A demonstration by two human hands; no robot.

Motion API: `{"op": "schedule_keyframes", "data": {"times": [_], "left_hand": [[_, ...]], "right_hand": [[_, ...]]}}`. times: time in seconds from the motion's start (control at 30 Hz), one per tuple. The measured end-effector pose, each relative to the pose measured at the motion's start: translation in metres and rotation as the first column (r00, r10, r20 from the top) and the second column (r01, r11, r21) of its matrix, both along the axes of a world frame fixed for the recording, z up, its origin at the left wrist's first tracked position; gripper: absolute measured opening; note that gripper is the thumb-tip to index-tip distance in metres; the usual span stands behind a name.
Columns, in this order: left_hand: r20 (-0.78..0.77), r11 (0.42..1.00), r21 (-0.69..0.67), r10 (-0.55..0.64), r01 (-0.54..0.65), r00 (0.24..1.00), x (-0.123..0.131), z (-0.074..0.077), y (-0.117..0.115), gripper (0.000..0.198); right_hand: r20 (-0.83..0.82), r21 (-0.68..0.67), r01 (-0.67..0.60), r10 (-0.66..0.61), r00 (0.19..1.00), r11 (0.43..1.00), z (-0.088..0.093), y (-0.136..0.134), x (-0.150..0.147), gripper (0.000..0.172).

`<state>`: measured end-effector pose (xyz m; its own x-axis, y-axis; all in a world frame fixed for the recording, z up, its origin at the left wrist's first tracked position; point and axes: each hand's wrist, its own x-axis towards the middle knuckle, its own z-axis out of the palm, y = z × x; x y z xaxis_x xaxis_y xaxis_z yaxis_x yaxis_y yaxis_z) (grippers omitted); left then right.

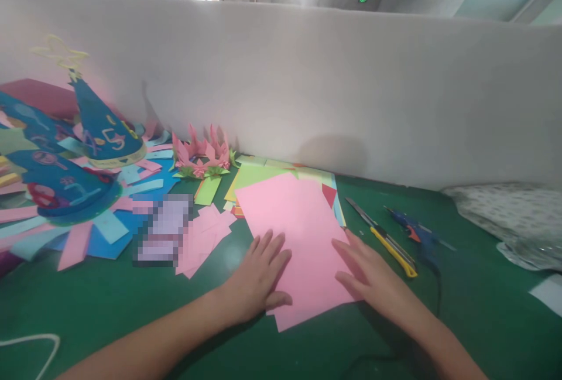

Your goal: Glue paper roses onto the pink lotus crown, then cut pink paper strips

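Sheets of pink paper [302,233] lie on the green table in front of me, their edges slightly out of line with one another. My left hand [259,277] rests on the left edge of the pink paper with its fingers spread. At the opposite edge, my right hand [364,266] touches the paper, fingers apart. Under the far end of the pink sheets is a pile of green, yellow and red paper [259,175]. Small pink paper pieces [208,230] are scattered to the left of it.
A yellow utility knife [395,251] and a blue glue gun [406,225] with its cord lie at right. Left are a pink paper crown [202,154], blue cone hats [108,131], paper strips and a blurred-out rectangle [164,230]. A white partition [272,81] stands behind.
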<state>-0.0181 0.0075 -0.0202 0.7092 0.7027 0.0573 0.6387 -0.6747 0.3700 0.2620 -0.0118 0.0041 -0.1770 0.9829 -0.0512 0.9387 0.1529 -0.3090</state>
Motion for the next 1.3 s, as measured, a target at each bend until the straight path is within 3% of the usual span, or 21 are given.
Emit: {"op": "schedule_keyframes", "data": {"times": [0.13,0.37,0.5,0.6,0.8,0.9,1.0,1.1,1.17,1.23,1.3], "left_hand": [[0.019,0.999,0.020,0.025,-0.025,1.000,-0.001,-0.001,0.003,0.064],[0.121,0.998,0.041,0.046,-0.051,0.992,-0.001,-0.002,0.001,0.048],[0.174,0.996,0.007,0.085,-0.088,0.981,-0.001,0.000,0.001,0.041],[0.184,0.996,-0.005,0.085,-0.085,0.979,-0.002,0.001,0.001,0.042],[0.272,0.996,-0.029,0.092,-0.087,0.958,-0.001,0.002,0.001,0.044],[0.368,0.987,-0.103,0.149,-0.119,0.918,0.000,0.004,0.003,0.035],[0.500,0.972,-0.148,0.231,-0.180,0.835,0.001,0.005,0.010,0.023],[0.602,0.942,-0.201,0.336,-0.269,0.724,0.001,0.005,0.020,0.018],[0.636,0.911,-0.254,0.410,-0.325,0.654,0.001,0.003,0.027,0.016],[0.649,0.887,-0.306,0.460,-0.345,0.607,0.000,0.000,0.032,0.016],[0.654,0.878,-0.351,0.479,-0.326,0.586,0.001,-0.004,0.035,0.016]], "right_hand": [[0.046,-0.082,-0.001,0.005,0.999,0.997,0.004,-0.002,0.013,0.073],[-0.202,-0.178,-0.062,0.026,0.979,0.982,0.016,-0.004,0.011,0.083],[-0.410,-0.271,-0.009,-0.107,0.906,0.962,0.019,-0.003,0.006,0.059],[-0.536,-0.249,-0.048,-0.096,0.839,0.967,0.020,-0.001,0.006,0.043],[-0.448,-0.108,-0.118,0.058,0.892,0.987,0.021,0.009,-0.002,0.032],[-0.489,-0.084,-0.126,0.070,0.869,0.988,0.026,0.019,-0.002,0.026],[-0.658,-0.114,-0.027,-0.055,0.751,0.993,0.029,0.029,0.005,0.032],[-0.827,-0.197,0.122,-0.232,0.513,0.973,0.023,0.034,0.017,0.039],[-0.885,-0.239,0.125,-0.269,0.381,0.963,0.016,0.036,0.023,0.043],[-0.911,-0.255,0.089,-0.270,0.312,0.963,0.011,0.036,0.027,0.044],[-0.919,-0.246,0.060,-0.252,0.302,0.967,0.010,0.036,0.028,0.044]]}}
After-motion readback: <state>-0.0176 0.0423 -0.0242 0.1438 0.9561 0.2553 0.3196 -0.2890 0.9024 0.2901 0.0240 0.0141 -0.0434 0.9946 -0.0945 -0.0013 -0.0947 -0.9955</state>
